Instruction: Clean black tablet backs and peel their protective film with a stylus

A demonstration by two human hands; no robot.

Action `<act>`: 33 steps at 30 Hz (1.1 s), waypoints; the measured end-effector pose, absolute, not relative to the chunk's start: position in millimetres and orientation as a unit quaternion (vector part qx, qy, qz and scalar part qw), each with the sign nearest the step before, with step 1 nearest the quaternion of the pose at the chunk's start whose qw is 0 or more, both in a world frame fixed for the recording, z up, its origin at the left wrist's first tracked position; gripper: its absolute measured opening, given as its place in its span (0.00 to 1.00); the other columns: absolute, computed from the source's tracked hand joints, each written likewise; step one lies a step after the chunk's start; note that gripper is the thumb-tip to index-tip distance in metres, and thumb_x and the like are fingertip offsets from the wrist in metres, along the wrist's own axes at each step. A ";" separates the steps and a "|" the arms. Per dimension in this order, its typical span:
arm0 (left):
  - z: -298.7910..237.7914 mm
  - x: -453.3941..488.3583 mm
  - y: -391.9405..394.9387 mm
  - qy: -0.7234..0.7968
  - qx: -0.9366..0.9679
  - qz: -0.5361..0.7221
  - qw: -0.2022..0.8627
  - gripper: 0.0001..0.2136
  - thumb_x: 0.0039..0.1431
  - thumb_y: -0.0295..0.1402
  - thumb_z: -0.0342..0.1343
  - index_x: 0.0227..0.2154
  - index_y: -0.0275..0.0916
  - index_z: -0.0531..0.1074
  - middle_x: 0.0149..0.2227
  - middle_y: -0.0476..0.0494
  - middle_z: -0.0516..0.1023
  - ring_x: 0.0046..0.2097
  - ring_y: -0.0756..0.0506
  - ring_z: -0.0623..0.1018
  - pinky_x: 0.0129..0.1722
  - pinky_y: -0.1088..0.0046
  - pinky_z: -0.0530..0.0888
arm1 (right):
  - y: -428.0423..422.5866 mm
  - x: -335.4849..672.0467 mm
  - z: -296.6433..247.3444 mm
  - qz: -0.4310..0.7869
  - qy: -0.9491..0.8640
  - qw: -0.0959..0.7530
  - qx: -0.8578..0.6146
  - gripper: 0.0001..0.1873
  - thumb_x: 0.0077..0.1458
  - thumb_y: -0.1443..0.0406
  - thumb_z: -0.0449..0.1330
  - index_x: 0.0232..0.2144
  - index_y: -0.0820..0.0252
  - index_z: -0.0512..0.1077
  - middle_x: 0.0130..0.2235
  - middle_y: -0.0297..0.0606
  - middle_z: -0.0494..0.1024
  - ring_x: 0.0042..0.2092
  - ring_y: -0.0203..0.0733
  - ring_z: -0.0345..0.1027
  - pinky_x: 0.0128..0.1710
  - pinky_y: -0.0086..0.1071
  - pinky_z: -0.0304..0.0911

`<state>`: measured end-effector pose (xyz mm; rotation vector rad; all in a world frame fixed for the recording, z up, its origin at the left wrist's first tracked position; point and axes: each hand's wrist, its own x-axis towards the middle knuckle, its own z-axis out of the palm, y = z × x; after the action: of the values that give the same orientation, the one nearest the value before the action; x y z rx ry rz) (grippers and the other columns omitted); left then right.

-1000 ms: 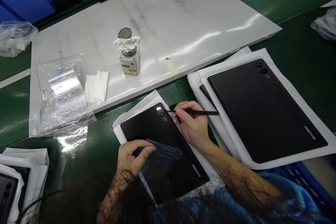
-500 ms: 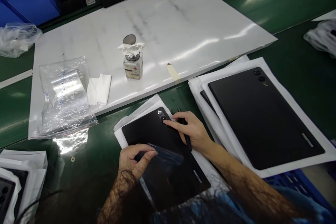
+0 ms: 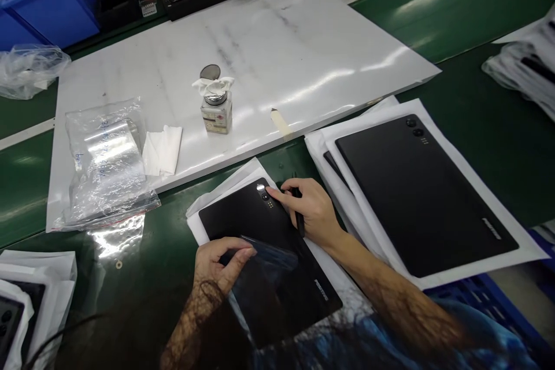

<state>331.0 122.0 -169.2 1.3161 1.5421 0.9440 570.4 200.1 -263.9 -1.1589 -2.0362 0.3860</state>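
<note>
A black tablet (image 3: pixel 234 217) lies face down on white paper (image 3: pixel 208 225), its camera bump at the top corner. My left hand (image 3: pixel 221 263) pinches a clear film (image 3: pixel 271 260) lifted from the tablet's back. My right hand (image 3: pixel 310 208) rests beside the camera bump, its index fingertip touching the tablet next to the lenses. Slim black tweezers (image 3: pixel 299 225) are tucked in that hand, tip pointing down. A larger black tablet (image 3: pixel 416 196) lies on white paper to the right, apart from both hands.
A white marble slab (image 3: pixel 303 52) holds a small bottle (image 3: pixel 215 115) capped with tissue, a plastic bag (image 3: pixel 106 167) and a folded tissue (image 3: pixel 161 150). Blue bins (image 3: pixel 52 8) stand at the back left. Another tablet (image 3: pixel 6 324) lies in white paper at the lower left.
My right hand has turned the tweezers from level at the camera bump to pointing down, and its index finger now touches beside the lenses. The left hand stays on the film.
</note>
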 end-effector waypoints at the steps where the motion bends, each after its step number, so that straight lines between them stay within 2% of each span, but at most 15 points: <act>1: -169.6 330.8 121.5 0.619 0.530 0.378 0.439 0.02 0.47 0.33 0.61 0.23 0.46 0.79 0.22 0.55 0.84 0.26 0.48 0.82 0.27 0.80 0.77 | 200.5 571.2 -263.3 0.154 -0.790 0.378 -0.456 0.26 0.74 0.70 0.58 0.54 0.36 0.91 0.45 0.43 0.88 0.43 0.51 0.79 0.44 0.49 0.77; 5: -172.2 329.8 121.1 0.617 0.532 0.374 0.442 0.03 0.48 0.34 0.61 0.24 0.47 0.79 0.23 0.55 0.84 0.27 0.47 0.82 0.28 0.79 0.77 | 207.7 568.8 -259.4 0.157 -0.802 0.373 -0.440 0.25 0.74 0.68 0.59 0.58 0.36 0.90 0.49 0.44 0.87 0.46 0.54 0.79 0.47 0.51 0.79; 10: -174.1 329.8 121.9 0.617 0.529 0.370 0.450 0.04 0.48 0.36 0.61 0.24 0.46 0.79 0.23 0.53 0.84 0.26 0.46 0.82 0.27 0.76 0.77 | 216.4 560.6 -266.4 0.144 -0.832 0.350 -0.407 0.28 0.74 0.70 0.57 0.62 0.36 0.88 0.47 0.43 0.86 0.43 0.51 0.76 0.45 0.47 0.74; 13: -174.4 330.3 121.6 0.617 0.531 0.365 0.452 0.04 0.48 0.36 0.60 0.24 0.47 0.79 0.24 0.53 0.84 0.27 0.45 0.82 0.29 0.76 0.77 | 216.7 560.4 -273.5 0.152 -0.836 0.343 -0.402 0.30 0.72 0.72 0.57 0.60 0.34 0.89 0.46 0.43 0.86 0.43 0.50 0.75 0.44 0.47 0.71; 17: -175.3 330.4 121.6 0.618 0.534 0.363 0.447 0.03 0.48 0.36 0.60 0.24 0.47 0.79 0.24 0.54 0.84 0.26 0.46 0.82 0.28 0.76 0.77 | 214.7 561.4 -270.4 0.248 -0.790 0.396 -0.396 0.22 0.72 0.66 0.63 0.52 0.32 0.91 0.46 0.41 0.86 0.45 0.53 0.78 0.48 0.51 0.76; 21: -173.2 330.6 122.9 0.620 0.533 0.365 0.445 0.04 0.48 0.36 0.60 0.23 0.47 0.79 0.23 0.54 0.83 0.26 0.46 0.81 0.27 0.77 0.77 | 215.6 556.6 -259.0 0.271 -0.727 0.448 -0.445 0.19 0.75 0.62 0.63 0.60 0.40 0.88 0.48 0.44 0.82 0.51 0.55 0.80 0.55 0.54 0.80; 25: -169.2 331.2 123.6 0.626 0.530 0.363 0.442 0.04 0.47 0.36 0.61 0.23 0.46 0.79 0.23 0.53 0.83 0.25 0.45 0.81 0.27 0.76 0.77 | 220.7 546.2 -254.8 0.303 -0.708 0.446 -0.457 0.16 0.73 0.59 0.67 0.58 0.46 0.87 0.47 0.43 0.80 0.46 0.52 0.79 0.53 0.51 0.82; 30: -166.7 331.6 124.3 0.626 0.526 0.359 0.450 0.05 0.47 0.37 0.60 0.22 0.45 0.79 0.23 0.51 0.83 0.25 0.45 0.81 0.27 0.75 0.77 | 226.2 535.3 -255.5 0.336 -0.697 0.428 -0.466 0.16 0.72 0.58 0.67 0.58 0.47 0.86 0.46 0.42 0.80 0.44 0.51 0.77 0.50 0.49 0.80; 33: -166.6 331.5 124.9 0.626 0.524 0.359 0.452 0.05 0.47 0.36 0.60 0.22 0.45 0.80 0.22 0.52 0.83 0.25 0.45 0.81 0.27 0.76 0.77 | 228.5 532.4 -253.8 0.349 -0.692 0.418 -0.473 0.15 0.70 0.57 0.70 0.57 0.45 0.87 0.46 0.42 0.80 0.46 0.53 0.77 0.53 0.52 0.78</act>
<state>331.5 124.9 -166.6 1.2936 1.5469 0.8873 532.4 228.5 -253.8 -1.1878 -1.7366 0.8747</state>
